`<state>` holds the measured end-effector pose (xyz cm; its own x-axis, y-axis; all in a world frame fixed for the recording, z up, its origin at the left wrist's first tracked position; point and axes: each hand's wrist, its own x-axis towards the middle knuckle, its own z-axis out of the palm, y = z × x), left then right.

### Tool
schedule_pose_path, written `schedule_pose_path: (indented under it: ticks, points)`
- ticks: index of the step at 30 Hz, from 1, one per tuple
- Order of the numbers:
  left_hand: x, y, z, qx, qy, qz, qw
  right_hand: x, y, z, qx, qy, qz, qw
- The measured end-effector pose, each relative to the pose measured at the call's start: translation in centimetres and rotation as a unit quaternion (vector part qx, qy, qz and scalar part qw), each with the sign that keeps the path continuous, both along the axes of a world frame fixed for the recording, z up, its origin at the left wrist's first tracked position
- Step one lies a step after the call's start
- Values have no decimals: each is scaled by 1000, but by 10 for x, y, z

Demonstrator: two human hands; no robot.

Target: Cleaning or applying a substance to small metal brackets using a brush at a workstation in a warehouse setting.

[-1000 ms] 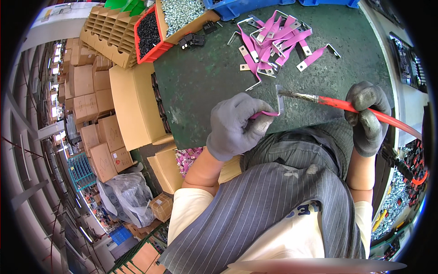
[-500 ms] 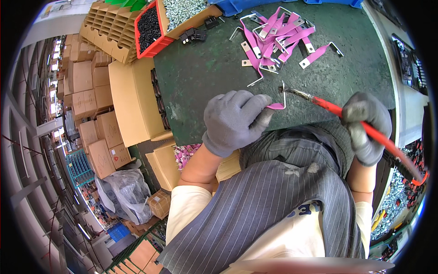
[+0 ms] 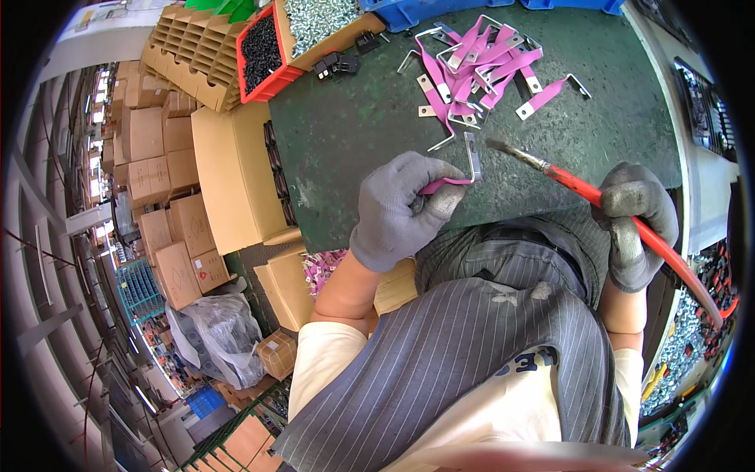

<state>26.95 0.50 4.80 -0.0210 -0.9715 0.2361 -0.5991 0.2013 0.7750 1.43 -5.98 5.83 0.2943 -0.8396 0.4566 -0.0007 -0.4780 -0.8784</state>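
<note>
My gloved left hand (image 3: 405, 206) pinches a bent busbar with a pink sleeve (image 3: 442, 186) between thumb and fingers; its bare silver end stands up towards the bench. My right hand (image 3: 638, 224), also in a grey glove, is wrapped round the red handle of a brush (image 3: 578, 185). The brush's dark bristles point left and stop short of the busbar, with a gap between them. Beyond both hands, a heap of pink-sleeved busbars (image 3: 484, 63) lies on the dark green bench top (image 3: 354, 118). One single busbar (image 3: 546, 101) rests at the heap's right side.
A red bin of black parts (image 3: 263, 55) and a carton of silver screws (image 3: 322, 27) stand at the far left. Black plastic pieces (image 3: 336, 64) lie beside them. Blue bins (image 3: 409, 11) line the far edge. An open carton (image 3: 228, 173) borders the bench's left side.
The brush's tip has come away from the busbar's metal end. My left hand has turned the busbar and drawn it slightly left, so its flat silver face shows more.
</note>
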Motion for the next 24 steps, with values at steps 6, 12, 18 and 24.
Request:
schedule_pose_path:
  ticks: [6,12,18,24]
  points:
    - [0,-1,3,-30,-124,-2,992,0,1,-7,136,-69,24,988]
    - [-4,4,1,100,253,32,962,-3,-1,-12,208,-112,-40,971]
    - [-19,1,-6,250,763,-82,590,6,-1,-22,264,-216,-14,940]
    - [-28,-3,-6,270,840,-128,453,14,-8,-31,331,-239,13,913]
